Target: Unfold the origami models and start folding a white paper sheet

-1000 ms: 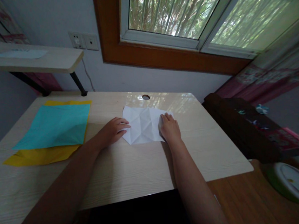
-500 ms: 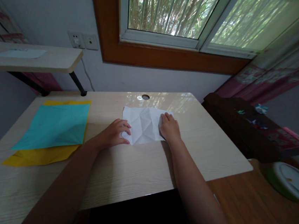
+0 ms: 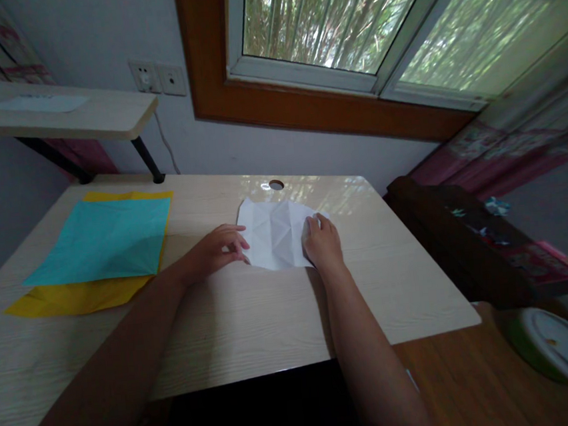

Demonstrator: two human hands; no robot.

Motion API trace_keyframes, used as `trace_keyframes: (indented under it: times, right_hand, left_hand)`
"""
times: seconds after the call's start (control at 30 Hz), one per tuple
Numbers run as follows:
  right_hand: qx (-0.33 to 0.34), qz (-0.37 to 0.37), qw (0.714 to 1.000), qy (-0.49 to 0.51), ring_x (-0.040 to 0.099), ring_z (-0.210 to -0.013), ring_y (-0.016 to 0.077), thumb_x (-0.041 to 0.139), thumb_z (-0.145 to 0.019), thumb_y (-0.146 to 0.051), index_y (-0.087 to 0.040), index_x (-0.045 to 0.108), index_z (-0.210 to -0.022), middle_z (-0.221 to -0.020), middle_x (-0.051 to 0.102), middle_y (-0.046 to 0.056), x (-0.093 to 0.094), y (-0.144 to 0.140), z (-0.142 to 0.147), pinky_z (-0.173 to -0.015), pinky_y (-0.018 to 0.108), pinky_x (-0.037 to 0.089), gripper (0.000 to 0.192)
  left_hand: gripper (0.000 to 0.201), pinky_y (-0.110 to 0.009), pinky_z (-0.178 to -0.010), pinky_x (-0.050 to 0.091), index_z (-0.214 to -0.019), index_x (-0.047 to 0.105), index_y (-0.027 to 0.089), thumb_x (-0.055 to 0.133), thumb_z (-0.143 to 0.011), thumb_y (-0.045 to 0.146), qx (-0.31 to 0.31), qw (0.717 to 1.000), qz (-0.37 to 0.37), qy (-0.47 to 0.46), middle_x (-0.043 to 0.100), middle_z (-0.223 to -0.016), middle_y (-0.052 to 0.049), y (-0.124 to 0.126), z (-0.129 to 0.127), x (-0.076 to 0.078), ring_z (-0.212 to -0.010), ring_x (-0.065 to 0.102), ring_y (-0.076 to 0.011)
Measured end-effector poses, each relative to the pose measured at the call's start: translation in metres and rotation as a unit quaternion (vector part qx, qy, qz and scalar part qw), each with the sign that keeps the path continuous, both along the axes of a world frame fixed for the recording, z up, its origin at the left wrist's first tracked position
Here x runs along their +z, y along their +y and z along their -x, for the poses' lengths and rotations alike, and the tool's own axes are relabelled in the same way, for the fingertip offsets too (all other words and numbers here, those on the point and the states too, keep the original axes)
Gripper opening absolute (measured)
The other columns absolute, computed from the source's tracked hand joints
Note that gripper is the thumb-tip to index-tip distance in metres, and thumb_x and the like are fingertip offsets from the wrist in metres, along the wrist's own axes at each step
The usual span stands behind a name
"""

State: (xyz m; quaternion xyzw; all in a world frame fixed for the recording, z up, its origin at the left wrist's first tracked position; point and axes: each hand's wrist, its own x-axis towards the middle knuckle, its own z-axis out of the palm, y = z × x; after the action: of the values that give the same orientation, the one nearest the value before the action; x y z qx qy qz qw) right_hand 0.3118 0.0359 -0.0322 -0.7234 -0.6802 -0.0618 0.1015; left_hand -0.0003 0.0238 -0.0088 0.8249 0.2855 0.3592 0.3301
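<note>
A creased white paper sheet [image 3: 274, 234] lies on the light wooden desk [image 3: 253, 310], just below a round cable hole [image 3: 276, 185]. My left hand [image 3: 216, 249] pinches the sheet's left edge and lifts it a little off the desk. On the right edge rests my right hand [image 3: 322, 243], fingers curled down and pressing the paper. The sheet bulges slightly between the two hands.
A teal sheet [image 3: 100, 241] lies on a yellow sheet [image 3: 71, 297] at the desk's left. A raised shelf [image 3: 64, 117] stands at the back left. Right of the desk are a dark cabinet [image 3: 468, 242] and a green, white-lidded container [image 3: 563, 353].
My left hand has gone from lying flat on the paper's left edge to pinching and raising it. The sheet's left side has shifted inward. My right hand has stayed in place.
</note>
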Motion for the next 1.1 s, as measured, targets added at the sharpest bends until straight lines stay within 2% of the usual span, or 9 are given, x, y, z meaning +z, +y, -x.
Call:
trace_keyframes:
  times: [0.2,0.33,0.5,0.63,0.77,0.83,0.93,1.03,1.1]
  right_hand:
    - [-0.002,0.02,1.0,0.013,0.038,-0.142,0.031,0.033,-0.099,-0.016,-0.017,0.049,-0.146,-0.155,0.044,0.013,0.003,-0.001,0.001,-0.115,0.048,0.031,0.05]
    - [0.004,0.026,0.999,0.028,0.037,-0.143,0.0299,0.035,-0.099,-0.015,-0.019,0.049,-0.146,-0.155,0.045,0.011,0.003,0.0,0.002,-0.116,0.047,0.029,0.05]
    - [0.02,-0.007,0.998,0.053,0.041,-0.139,0.029,0.038,-0.1,-0.021,-0.019,0.057,-0.14,-0.15,0.05,0.012,0.001,0.001,0.001,-0.116,0.047,0.03,0.044]
    - [0.074,-0.072,0.984,0.148,0.051,-0.131,0.0289,0.05,-0.095,-0.027,-0.017,0.068,-0.126,-0.143,0.056,0.016,0.002,0.006,-0.001,-0.114,0.046,0.036,0.037]
    - [0.126,-0.132,0.929,0.323,0.059,-0.123,0.0252,0.05,-0.096,-0.038,-0.018,0.075,-0.112,-0.129,0.066,0.013,0.01,0.01,0.003,-0.111,0.042,0.04,0.035]
    - [0.118,-0.131,0.892,0.415,0.062,-0.119,0.0249,0.049,-0.097,-0.045,-0.018,0.077,-0.106,-0.119,0.072,0.012,0.017,0.009,0.006,-0.109,0.041,0.042,0.04]
    - [0.077,-0.099,0.834,0.538,0.064,-0.116,0.0267,0.046,-0.096,-0.057,-0.017,0.079,-0.099,-0.114,0.075,0.012,0.028,0.005,0.011,-0.105,0.042,0.044,0.051]
    - [0.09,-0.063,0.762,0.639,0.067,-0.11,0.0269,0.037,-0.096,-0.068,-0.017,0.079,-0.093,-0.11,0.076,0.012,0.037,-0.001,0.014,-0.1,0.042,0.047,0.065]
    - [0.126,-0.033,0.731,0.67,0.07,-0.103,0.0272,0.028,-0.095,-0.074,-0.018,0.077,-0.089,-0.102,0.077,0.013,0.042,-0.005,0.017,-0.097,0.044,0.049,0.075]
  left_hand:
    - [0.024,-0.051,-0.107,0.046,-0.076,0.066,0.023,0.075,-0.084,0.044,0.109,0.98,0.046,-0.16,0.075,-0.09,-0.008,-0.001,0.002,0.016,-0.116,0.065,-0.0279]
    - [0.032,-0.054,-0.11,0.043,-0.073,0.065,0.023,0.078,-0.079,0.051,0.159,0.968,0.028,-0.192,0.075,-0.087,-0.008,-0.004,0.0,0.022,-0.106,0.069,-0.0276]
    - [0.028,-0.053,-0.117,0.036,-0.076,0.065,0.023,0.077,-0.082,0.047,0.203,0.957,-0.021,-0.207,0.076,-0.087,-0.004,-0.003,0.0,0.018,-0.098,0.072,-0.0231]
    - [0.022,-0.049,-0.112,0.043,-0.081,0.064,0.024,0.078,-0.081,0.042,0.28,0.925,-0.04,-0.255,0.075,-0.086,0.0,0.002,0.004,0.011,-0.09,0.073,-0.0193]
    - [0.022,-0.036,-0.093,0.054,-0.081,0.062,0.022,0.08,-0.075,0.032,0.377,0.873,-0.028,-0.306,0.071,-0.086,0.0,0.007,0.011,0.01,-0.091,0.071,-0.0177]
    - [0.023,-0.029,-0.078,0.055,-0.082,0.061,0.021,0.08,-0.074,0.031,0.436,0.847,-0.011,-0.303,0.067,-0.08,0.001,0.008,0.014,0.011,-0.081,0.068,-0.0156]
    - [0.024,-0.024,-0.061,0.048,-0.084,0.06,0.02,0.078,-0.074,0.034,0.493,0.813,-0.006,-0.309,0.059,-0.07,0.004,0.011,0.019,0.014,-0.062,0.058,-0.0114]
    - [0.025,-0.023,-0.06,0.045,-0.087,0.058,0.02,0.075,-0.076,0.036,0.505,0.795,-0.017,-0.335,0.055,-0.07,0.005,0.013,0.021,0.016,-0.061,0.054,-0.0108]
    - [0.025,-0.024,-0.064,0.045,-0.088,0.058,0.019,0.074,-0.078,0.036,0.516,0.789,-0.026,-0.332,0.055,-0.073,0.004,0.015,0.022,0.015,-0.065,0.055,-0.0113]
